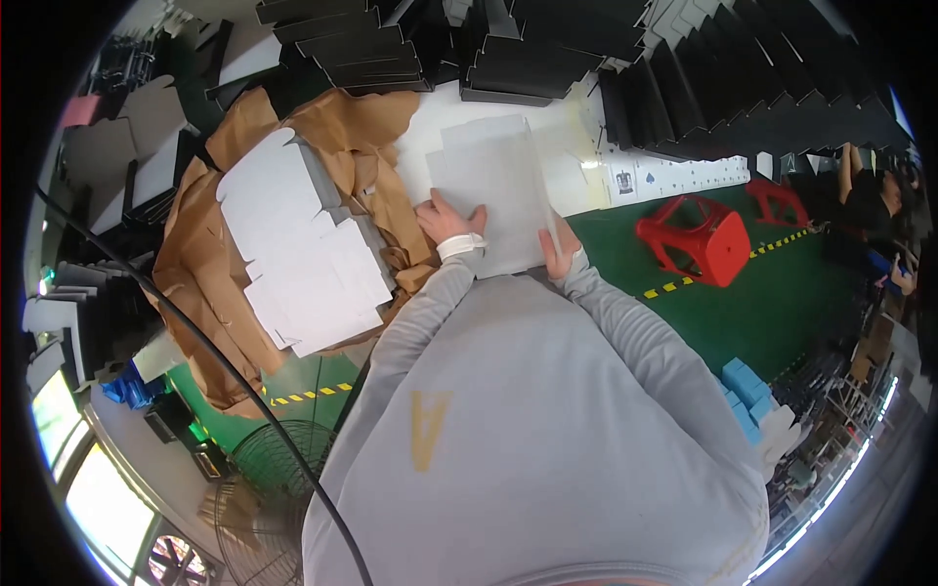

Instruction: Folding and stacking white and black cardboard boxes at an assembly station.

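Observation:
A flat grey-white cardboard blank [491, 176] lies on the white table in front of me. At its left edge is my left hand [451, 221], its thumb and fingers spread apart and the thumb close against the cardboard. My right hand [561, 246] grips the lower right edge of the blank, with the thumb on top and the other fingers partly hidden at the side. To the left, a stack of white cardboard blanks [308, 278] with cut tabs rests on torn brown wrapping paper [210, 269].
Black folded boxes [532, 73] stand in rows at the back, with more black boxes [728, 93] at the back right. A red stool [718, 244] is on the green floor. A black cable [225, 363] crosses the left side, above a wire fan [259, 503]. Another person [879, 200] is far right.

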{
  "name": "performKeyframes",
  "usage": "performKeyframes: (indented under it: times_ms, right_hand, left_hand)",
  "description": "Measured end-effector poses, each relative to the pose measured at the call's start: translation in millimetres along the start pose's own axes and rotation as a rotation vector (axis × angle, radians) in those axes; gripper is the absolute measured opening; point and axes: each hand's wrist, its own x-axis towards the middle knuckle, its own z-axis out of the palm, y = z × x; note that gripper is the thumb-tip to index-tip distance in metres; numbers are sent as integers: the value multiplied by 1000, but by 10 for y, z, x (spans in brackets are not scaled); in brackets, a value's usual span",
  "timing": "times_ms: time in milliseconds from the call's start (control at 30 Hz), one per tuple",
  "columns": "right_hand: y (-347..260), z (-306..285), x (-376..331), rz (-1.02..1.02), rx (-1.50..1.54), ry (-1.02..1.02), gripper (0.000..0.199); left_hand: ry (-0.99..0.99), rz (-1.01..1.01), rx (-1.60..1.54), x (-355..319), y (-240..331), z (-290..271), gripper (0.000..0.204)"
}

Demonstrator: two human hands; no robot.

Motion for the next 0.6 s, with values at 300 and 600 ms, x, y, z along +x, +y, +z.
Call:
performKeyframes:
  times_ms: [300, 600]
  right_hand:
    - [314, -332, 226, -367, -26, -445, 75]
    - [935, -21, 924, -11, 85, 171, 27]
  left_hand:
    - [-108, 34, -461, 150, -144, -51, 55]
    - [-371, 370, -336, 318, -54, 44, 35]
